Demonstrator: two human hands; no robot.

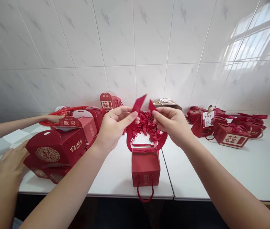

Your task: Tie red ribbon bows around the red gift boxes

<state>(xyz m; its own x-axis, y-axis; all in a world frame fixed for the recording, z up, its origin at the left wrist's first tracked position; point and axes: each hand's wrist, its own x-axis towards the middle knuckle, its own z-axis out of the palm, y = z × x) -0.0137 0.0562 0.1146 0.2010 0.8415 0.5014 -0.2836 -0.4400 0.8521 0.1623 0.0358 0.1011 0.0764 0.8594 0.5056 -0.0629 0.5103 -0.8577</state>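
Observation:
A small red gift box [145, 166] with a cord handle stands at the table's front edge. A red ribbon [138, 104] loops up from behind it. My left hand [114, 126] pinches one ribbon end, fingers closed. My right hand [171, 123] pinches the other ribbon end [152, 106], also closed. Both hands are held above and behind the box, close together.
Another person's hands [10, 165] rest on stacked red boxes [58, 147] at the left; their other arm [17, 124] reaches toward a red basket [65, 112]. A pile of red ribbons [146, 124] lies behind. Finished boxes [230, 135] sit right on the white table [256, 165].

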